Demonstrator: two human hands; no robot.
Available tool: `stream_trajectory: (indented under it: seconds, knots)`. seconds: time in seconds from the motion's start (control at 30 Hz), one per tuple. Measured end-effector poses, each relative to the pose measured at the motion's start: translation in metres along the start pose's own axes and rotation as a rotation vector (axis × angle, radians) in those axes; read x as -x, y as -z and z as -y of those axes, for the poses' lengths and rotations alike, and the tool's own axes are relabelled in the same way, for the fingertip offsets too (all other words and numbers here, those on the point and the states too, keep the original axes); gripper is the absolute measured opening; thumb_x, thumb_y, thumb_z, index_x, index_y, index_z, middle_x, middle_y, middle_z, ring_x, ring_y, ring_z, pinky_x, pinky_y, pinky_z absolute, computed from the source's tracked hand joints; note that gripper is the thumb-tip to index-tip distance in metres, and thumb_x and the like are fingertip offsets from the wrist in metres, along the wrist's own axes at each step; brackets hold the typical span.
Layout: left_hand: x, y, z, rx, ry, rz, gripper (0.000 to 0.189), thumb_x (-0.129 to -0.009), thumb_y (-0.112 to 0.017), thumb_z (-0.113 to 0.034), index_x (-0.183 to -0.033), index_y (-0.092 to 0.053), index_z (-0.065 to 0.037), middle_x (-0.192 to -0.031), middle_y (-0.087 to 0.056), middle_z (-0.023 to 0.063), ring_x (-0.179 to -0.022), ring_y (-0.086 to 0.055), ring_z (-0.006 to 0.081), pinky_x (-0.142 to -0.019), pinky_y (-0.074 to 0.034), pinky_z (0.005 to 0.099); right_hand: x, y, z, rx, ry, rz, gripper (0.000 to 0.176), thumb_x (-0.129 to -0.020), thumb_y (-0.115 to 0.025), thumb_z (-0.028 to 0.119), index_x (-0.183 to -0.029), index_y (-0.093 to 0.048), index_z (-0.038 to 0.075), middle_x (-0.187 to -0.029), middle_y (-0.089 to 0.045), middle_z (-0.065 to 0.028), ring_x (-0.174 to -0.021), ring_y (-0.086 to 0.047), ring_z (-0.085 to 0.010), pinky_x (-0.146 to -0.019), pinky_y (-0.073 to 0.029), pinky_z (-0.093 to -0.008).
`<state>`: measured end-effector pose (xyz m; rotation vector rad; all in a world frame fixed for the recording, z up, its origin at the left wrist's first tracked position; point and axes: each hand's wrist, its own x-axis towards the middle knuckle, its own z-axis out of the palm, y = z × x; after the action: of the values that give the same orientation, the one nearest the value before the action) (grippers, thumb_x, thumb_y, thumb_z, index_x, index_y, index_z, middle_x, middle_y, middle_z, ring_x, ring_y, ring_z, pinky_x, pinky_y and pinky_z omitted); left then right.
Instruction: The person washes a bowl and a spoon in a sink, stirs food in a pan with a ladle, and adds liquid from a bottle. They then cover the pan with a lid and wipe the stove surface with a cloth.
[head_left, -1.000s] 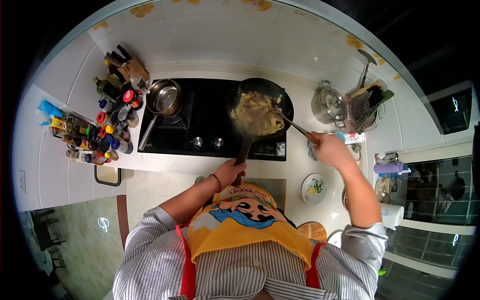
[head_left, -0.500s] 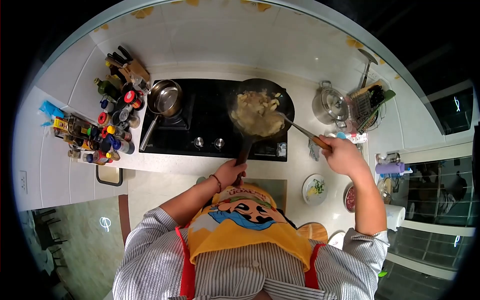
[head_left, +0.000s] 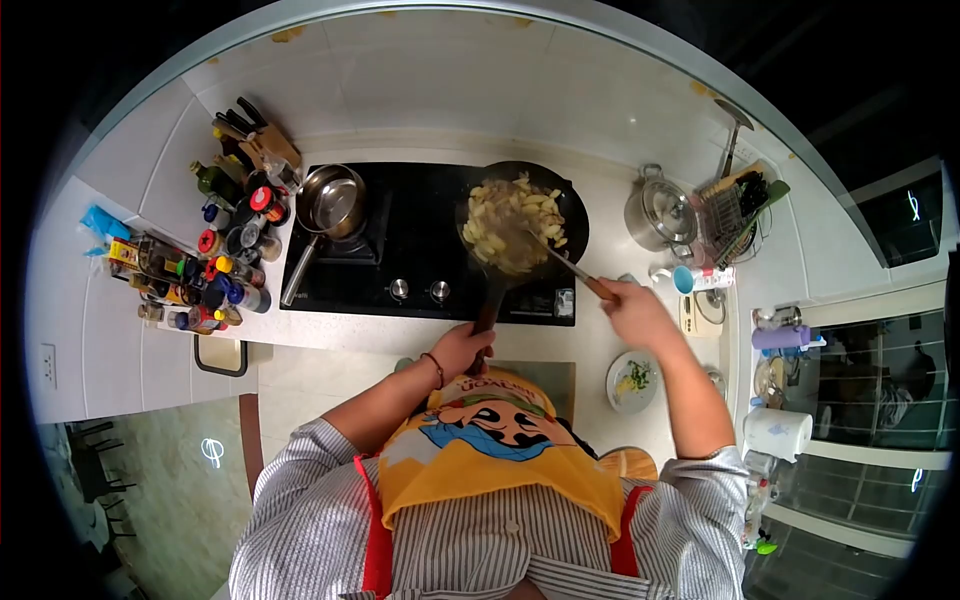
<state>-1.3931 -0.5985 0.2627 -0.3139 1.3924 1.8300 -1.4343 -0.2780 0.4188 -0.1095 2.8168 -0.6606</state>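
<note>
A dark wok point(head_left: 572, 198) sits on the right side of the black stove point(head_left: 420, 245), holding pale, browned slices of food point(head_left: 505, 225). My left hand point(head_left: 462, 350) is closed around the wok's handle point(head_left: 488, 308) at the counter's front edge. In my right hand point(head_left: 637, 312) is the wooden handle of a metal spatula point(head_left: 575, 268). The spatula's tip reaches into the food on the right side of the wok, and its end is partly hidden there.
A steel saucepan point(head_left: 335, 203) stands on the left burner. Bottles and jars point(head_left: 215, 280) crowd the left counter near a knife block point(head_left: 272, 145). To the right are a lidded pot point(head_left: 660, 210), a plate with chopped greens point(head_left: 632, 382) and a blue-lined cup point(head_left: 684, 279).
My right hand has moved left and slightly down, bringing the spatula further into the wok. The food has shifted. My left hand stays on the wok's handle.
</note>
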Motion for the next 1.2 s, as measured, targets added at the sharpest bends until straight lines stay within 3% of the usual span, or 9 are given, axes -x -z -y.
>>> stream_trajectory:
  seconds: [0.13, 0.23, 0.4, 0.6, 0.7, 0.9, 1.03, 1.17, 1.2]
  knots:
    - [0.004, -0.003, -0.005, 0.02, 0.033, -0.022, 0.026, -0.104, -0.061, -0.028, -0.111, -0.057, -0.003, -0.089, -0.064, 0.0086, -0.059, -0.065, 0.0222, -0.055, -0.053, 0.034, 0.031, 0.065, 0.029, 0.186, 0.003, -0.028, 0.037, -0.091, -0.064, 0.014, -0.128, -0.071, 0.011, -0.102, -0.072, -0.0232, -0.097, -0.068, -0.0432, -0.087, -0.055, -0.0474]
    - [0.0, 0.0, -0.002, 0.003, 0.019, -0.014, 0.026, -0.104, -0.061, -0.027, -0.111, -0.057, -0.002, -0.089, -0.064, 0.0086, -0.059, -0.065, 0.0223, -0.054, -0.053, 0.034, 0.039, 0.071, 0.044, 0.289, 0.009, 0.039, 0.037, -0.09, -0.064, 0.013, -0.126, -0.071, 0.011, -0.098, -0.073, -0.0217, -0.094, -0.069, -0.042, -0.084, -0.055, -0.0496]
    - [0.003, -0.004, -0.004, 0.01, 0.018, -0.019, 0.025, -0.104, -0.061, -0.027, -0.11, -0.057, -0.003, -0.089, -0.064, 0.0088, -0.059, -0.065, 0.0225, -0.053, -0.053, 0.0348, 0.003, -0.006, 0.021, 0.348, -0.014, -0.008, 0.041, -0.092, -0.062, 0.015, -0.132, -0.065, 0.011, -0.094, -0.072, -0.024, -0.094, -0.069, -0.0406, -0.082, -0.056, -0.0512]
    - [0.001, 0.002, -0.002, -0.012, 0.02, -0.007, 0.026, -0.103, -0.062, -0.028, -0.109, -0.056, -0.004, -0.089, -0.064, 0.0085, -0.059, -0.065, 0.0221, -0.052, -0.053, 0.0359, -0.015, -0.017, -0.011, 0.218, -0.002, -0.181, 0.043, -0.094, -0.058, 0.016, -0.137, -0.06, 0.012, -0.093, -0.071, -0.0267, -0.089, -0.069, -0.0449, -0.08, -0.055, -0.0543]
    - [0.005, -0.004, -0.009, -0.012, 0.034, -0.024, 0.026, -0.103, -0.062, -0.029, -0.11, -0.056, -0.004, -0.089, -0.064, 0.0081, -0.06, -0.065, 0.0212, -0.052, -0.053, 0.0362, -0.032, -0.018, 0.0, 0.153, -0.111, -0.171, 0.043, -0.094, -0.058, 0.015, -0.137, -0.06, 0.01, -0.095, -0.071, -0.0279, -0.091, -0.068, -0.0462, -0.082, -0.054, -0.056]
    - [0.006, 0.0, -0.007, 0.006, 0.031, -0.009, 0.026, -0.103, -0.062, -0.03, -0.11, -0.056, -0.005, -0.089, -0.064, 0.0073, -0.06, -0.064, 0.0201, -0.053, -0.054, 0.0361, -0.015, -0.024, 0.001, -0.005, -0.006, -0.075, 0.044, -0.096, -0.059, 0.016, -0.14, -0.061, 0.013, -0.107, -0.071, -0.0277, -0.103, -0.067, -0.0454, -0.092, -0.054, -0.0507]
    - [0.005, -0.001, -0.005, 0.006, 0.038, -0.028, 0.025, -0.103, -0.062, -0.03, -0.11, -0.056, -0.006, -0.089, -0.064, 0.007, -0.06, -0.064, 0.0199, -0.054, -0.054, 0.0363, -0.026, -0.019, 0.001, 0.002, -0.146, -0.154, 0.044, -0.096, -0.06, 0.018, -0.139, -0.062, 0.011, -0.112, -0.071, -0.0259, -0.107, -0.067, -0.043, -0.094, -0.054, -0.0478]
    - [0.008, -0.004, -0.007, 0.025, 0.054, -0.034, 0.024, -0.103, -0.062, -0.029, -0.11, -0.057, -0.006, -0.087, -0.064, 0.0068, -0.06, -0.064, 0.0198, -0.053, -0.054, 0.036, -0.063, -0.059, -0.002, -0.098, -0.199, -0.21, 0.046, -0.096, -0.06, 0.022, -0.139, -0.06, 0.007, -0.119, -0.068, -0.0279, -0.114, -0.064, -0.0449, -0.097, -0.053, -0.0471]
    - [0.007, -0.004, -0.008, 0.033, 0.051, -0.032, 0.024, -0.103, -0.062, -0.029, -0.11, -0.057, -0.006, -0.087, -0.064, 0.0068, -0.061, -0.065, 0.0198, -0.053, -0.054, 0.036, -0.07, -0.084, -0.016, -0.16, -0.116, -0.237, 0.048, -0.096, -0.061, 0.023, -0.141, -0.059, 0.006, -0.119, -0.068, -0.0287, -0.114, -0.064, -0.0455, -0.097, -0.053, -0.046]
